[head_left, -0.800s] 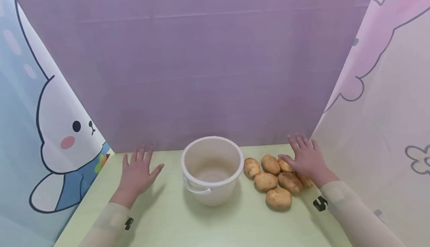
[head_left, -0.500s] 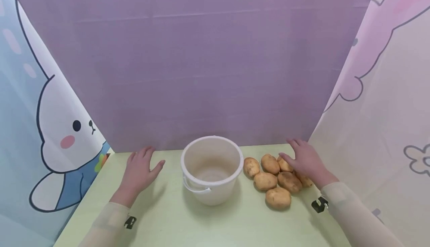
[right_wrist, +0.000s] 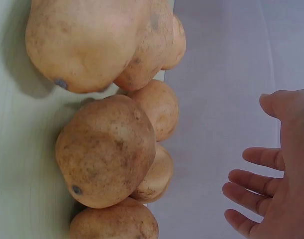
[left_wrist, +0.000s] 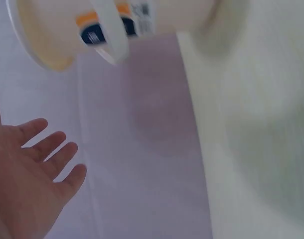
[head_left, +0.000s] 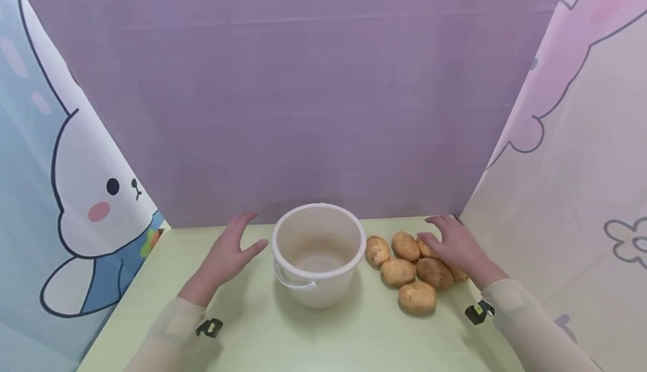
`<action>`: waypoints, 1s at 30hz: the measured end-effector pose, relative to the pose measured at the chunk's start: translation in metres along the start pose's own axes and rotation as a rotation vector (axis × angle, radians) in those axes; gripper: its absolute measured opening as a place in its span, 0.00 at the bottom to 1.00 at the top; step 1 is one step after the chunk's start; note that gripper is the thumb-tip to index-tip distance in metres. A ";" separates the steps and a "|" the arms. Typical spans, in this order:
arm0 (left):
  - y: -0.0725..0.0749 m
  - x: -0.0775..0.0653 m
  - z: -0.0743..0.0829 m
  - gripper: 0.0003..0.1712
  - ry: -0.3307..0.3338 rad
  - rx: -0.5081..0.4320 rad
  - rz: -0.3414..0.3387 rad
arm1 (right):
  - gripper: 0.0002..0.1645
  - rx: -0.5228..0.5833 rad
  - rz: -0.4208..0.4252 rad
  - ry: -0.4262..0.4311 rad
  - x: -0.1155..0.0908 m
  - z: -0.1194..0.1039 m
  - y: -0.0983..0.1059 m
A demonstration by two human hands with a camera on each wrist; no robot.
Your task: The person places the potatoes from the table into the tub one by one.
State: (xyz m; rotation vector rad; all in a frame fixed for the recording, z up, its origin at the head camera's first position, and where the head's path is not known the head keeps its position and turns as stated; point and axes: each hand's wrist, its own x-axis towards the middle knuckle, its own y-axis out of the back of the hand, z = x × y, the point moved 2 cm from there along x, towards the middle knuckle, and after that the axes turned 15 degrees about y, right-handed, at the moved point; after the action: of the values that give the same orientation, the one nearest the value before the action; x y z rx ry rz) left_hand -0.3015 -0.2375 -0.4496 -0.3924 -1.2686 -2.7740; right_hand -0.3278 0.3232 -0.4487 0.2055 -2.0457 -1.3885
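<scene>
Left hand (head_left: pixel 226 258) and right hand (head_left: pixel 459 246) hold nothing, fingers apart. Potatoes (head_left: pixel 398 272) look firm, graspable mid-body; the bucket (head_left: pixel 331 292) seems light, liftable by its blurred, probably plastic handle (left_wrist: pixel 111 27).

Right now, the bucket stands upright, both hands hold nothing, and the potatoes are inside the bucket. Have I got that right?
Not quite: the potatoes lie on the table, to the right of the bucket, as the head view shows. The bucket does stand upright, and the left hand and right hand hold nothing.
</scene>
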 end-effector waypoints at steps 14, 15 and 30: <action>-0.018 0.001 0.049 0.65 -0.049 -0.026 -0.188 | 0.33 0.087 -0.013 -0.041 -0.005 -0.011 0.000; -0.019 0.002 0.049 0.66 -0.050 -0.024 -0.195 | 0.32 0.095 -0.011 -0.039 -0.005 -0.011 -0.001; -0.036 0.008 0.061 0.73 -0.057 0.017 -0.191 | 0.27 0.132 -0.004 -0.062 -0.012 -0.009 -0.002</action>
State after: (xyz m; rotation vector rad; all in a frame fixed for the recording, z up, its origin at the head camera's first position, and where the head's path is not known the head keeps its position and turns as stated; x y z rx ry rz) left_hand -0.3025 -0.1676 -0.4358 -0.3695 -1.4121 -2.9251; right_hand -0.3137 0.3206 -0.4537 0.2252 -2.1919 -1.2771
